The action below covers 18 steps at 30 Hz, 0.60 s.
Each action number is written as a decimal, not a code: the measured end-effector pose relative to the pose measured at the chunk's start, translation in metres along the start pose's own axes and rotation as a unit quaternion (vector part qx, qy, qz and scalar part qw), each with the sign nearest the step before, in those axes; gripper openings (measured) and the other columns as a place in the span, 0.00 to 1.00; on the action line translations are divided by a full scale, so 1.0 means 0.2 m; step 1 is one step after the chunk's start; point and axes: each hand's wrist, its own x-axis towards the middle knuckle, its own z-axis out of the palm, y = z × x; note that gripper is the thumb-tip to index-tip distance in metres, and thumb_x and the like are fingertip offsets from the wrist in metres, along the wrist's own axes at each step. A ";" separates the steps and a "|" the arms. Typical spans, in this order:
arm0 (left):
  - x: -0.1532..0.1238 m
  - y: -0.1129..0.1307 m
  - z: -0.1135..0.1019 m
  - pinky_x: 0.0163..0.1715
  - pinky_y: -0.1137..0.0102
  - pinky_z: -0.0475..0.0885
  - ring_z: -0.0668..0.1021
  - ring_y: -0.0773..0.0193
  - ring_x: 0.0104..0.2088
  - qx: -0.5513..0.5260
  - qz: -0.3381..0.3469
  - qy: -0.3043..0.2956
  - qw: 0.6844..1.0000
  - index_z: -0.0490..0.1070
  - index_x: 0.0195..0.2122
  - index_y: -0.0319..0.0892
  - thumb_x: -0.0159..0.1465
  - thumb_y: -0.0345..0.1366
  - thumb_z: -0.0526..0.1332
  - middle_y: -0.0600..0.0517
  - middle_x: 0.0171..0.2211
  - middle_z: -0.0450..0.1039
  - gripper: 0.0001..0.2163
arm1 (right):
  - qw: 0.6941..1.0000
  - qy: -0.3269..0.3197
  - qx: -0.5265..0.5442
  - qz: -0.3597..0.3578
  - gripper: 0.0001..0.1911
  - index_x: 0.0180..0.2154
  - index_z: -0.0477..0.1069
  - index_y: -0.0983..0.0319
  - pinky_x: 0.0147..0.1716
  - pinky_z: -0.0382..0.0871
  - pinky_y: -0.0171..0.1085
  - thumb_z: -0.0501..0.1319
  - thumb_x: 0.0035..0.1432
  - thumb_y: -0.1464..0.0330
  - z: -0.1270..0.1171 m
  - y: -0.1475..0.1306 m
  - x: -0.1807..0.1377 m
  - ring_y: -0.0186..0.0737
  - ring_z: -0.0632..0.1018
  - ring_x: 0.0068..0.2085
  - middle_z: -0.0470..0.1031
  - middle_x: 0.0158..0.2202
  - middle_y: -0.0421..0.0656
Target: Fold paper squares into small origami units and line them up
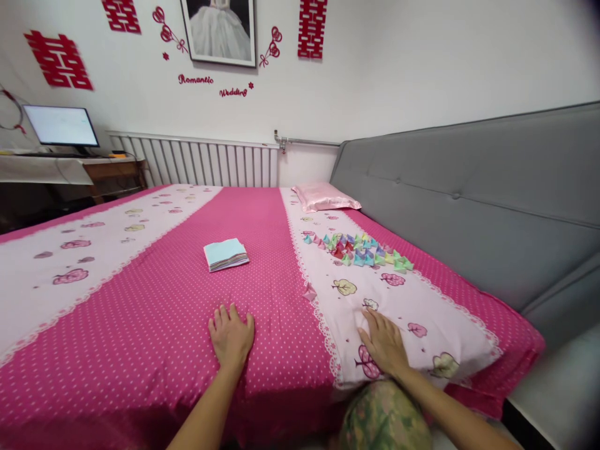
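My left hand (231, 335) lies flat on the pink dotted bedspread (154, 319), fingers spread, holding nothing. On the pale printed band of the same cover rests my right hand (383, 340), palm down with its fingers stretched out. Beyond the left hand sits a stack of coloured paper (227, 254), light blue on top. A single pink folded paper piece (309, 292) lies between the hands, farther from me. Past the right hand is a cluster of small folded paper pieces (363, 250) in several colours, apart from the fingers.
A pink satin pillow (324, 196) lies at the far right of the bed, against the grey padded headboard (450, 187). A white radiator (201, 159) runs along the wall. At the left, a desk (107, 170) carries a lit monitor (62, 127). My camouflage-covered knee (385, 419) touches the near edge.
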 end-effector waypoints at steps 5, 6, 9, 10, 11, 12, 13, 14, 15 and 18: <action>0.01 0.00 0.00 0.55 0.58 0.47 0.59 0.50 0.57 0.014 0.011 0.000 1.000 0.59 0.55 0.31 0.59 0.46 0.44 0.37 0.55 0.59 0.28 | 1.000 0.006 0.012 0.010 0.22 0.53 0.57 0.62 0.51 0.55 0.46 0.47 0.58 0.62 -0.03 -0.01 0.00 0.46 0.64 0.53 0.63 0.53 0.49; 0.01 -0.01 0.00 0.55 0.58 0.47 0.59 0.50 0.56 0.015 0.016 0.002 1.000 0.59 0.55 0.31 0.59 0.46 0.44 0.38 0.55 0.59 0.28 | 1.000 0.005 0.019 0.015 0.22 0.53 0.58 0.62 0.50 0.56 0.46 0.47 0.58 0.62 -0.03 -0.02 -0.01 0.46 0.64 0.52 0.64 0.53 0.49; 0.00 -0.02 0.01 0.55 0.58 0.48 0.60 0.50 0.56 0.014 0.031 0.004 0.999 0.60 0.54 0.31 0.59 0.45 0.45 0.38 0.55 0.60 0.27 | 0.997 -0.006 0.049 0.057 0.20 0.50 0.62 0.61 0.46 0.60 0.44 0.49 0.56 0.61 -0.06 -0.03 -0.03 0.47 0.68 0.48 0.67 0.49 0.48; 0.00 -0.03 0.01 0.55 0.58 0.48 0.60 0.51 0.56 0.012 0.039 0.004 0.999 0.61 0.54 0.31 0.59 0.44 0.45 0.38 0.55 0.60 0.26 | 0.995 -0.013 0.060 0.081 0.19 0.47 0.64 0.61 0.44 0.62 0.44 0.50 0.56 0.61 -0.07 -0.03 -0.03 0.48 0.69 0.46 0.69 0.46 0.48; 0.00 -0.03 0.01 0.55 0.59 0.48 0.60 0.51 0.56 0.007 0.048 0.001 0.999 0.61 0.54 0.32 0.59 0.44 0.46 0.38 0.55 0.60 0.26 | 0.991 -0.020 0.074 0.105 0.18 0.45 0.65 0.62 0.42 0.63 0.45 0.51 0.55 0.61 -0.09 -0.04 -0.03 0.48 0.70 0.44 0.70 0.44 0.49; 0.01 -0.04 0.02 0.56 0.59 0.49 0.60 0.52 0.56 -0.002 0.054 -0.001 0.999 0.60 0.54 0.32 0.58 0.44 0.47 0.39 0.55 0.60 0.26 | 0.987 -0.030 0.093 0.126 0.16 0.42 0.67 0.62 0.41 0.64 0.45 0.52 0.53 0.61 -0.10 -0.05 -0.02 0.49 0.71 0.42 0.71 0.41 0.49; 0.02 -0.05 0.02 0.56 0.60 0.49 0.61 0.52 0.56 -0.014 0.054 -0.003 0.998 0.61 0.53 0.33 0.58 0.43 0.47 0.39 0.55 0.60 0.25 | 0.982 -0.044 0.121 0.140 0.15 0.39 0.68 0.63 0.40 0.64 0.44 0.53 0.52 0.62 -0.12 -0.06 0.00 0.49 0.71 0.40 0.72 0.39 0.49; 0.04 -0.06 0.03 0.55 0.60 0.51 0.61 0.52 0.55 -0.031 0.050 -0.008 0.998 0.61 0.53 0.34 0.58 0.43 0.48 0.40 0.55 0.60 0.25 | 0.975 -0.064 0.157 0.146 0.12 0.36 0.68 0.62 0.39 0.65 0.43 0.54 0.51 0.63 -0.15 -0.07 0.04 0.48 0.72 0.39 0.73 0.36 0.48; 0.06 -0.05 0.03 0.55 0.60 0.53 0.62 0.52 0.55 -0.053 0.047 -0.012 0.997 0.61 0.53 0.34 0.58 0.43 0.48 0.40 0.55 0.60 0.25 | 0.964 -0.092 0.209 0.138 0.10 0.35 0.69 0.60 0.38 0.66 0.41 0.55 0.50 0.64 -0.17 -0.09 0.10 0.46 0.73 0.38 0.73 0.35 0.46; 0.20 0.02 0.00 0.52 0.61 0.59 0.62 0.51 0.55 -0.145 0.037 -0.010 0.989 0.61 0.52 0.32 0.57 0.43 0.49 0.38 0.57 0.56 0.25 | 0.928 -0.131 0.317 0.148 0.10 0.35 0.69 0.58 0.36 0.67 0.38 0.57 0.48 0.65 -0.27 -0.16 0.33 0.41 0.75 0.34 0.75 0.32 0.42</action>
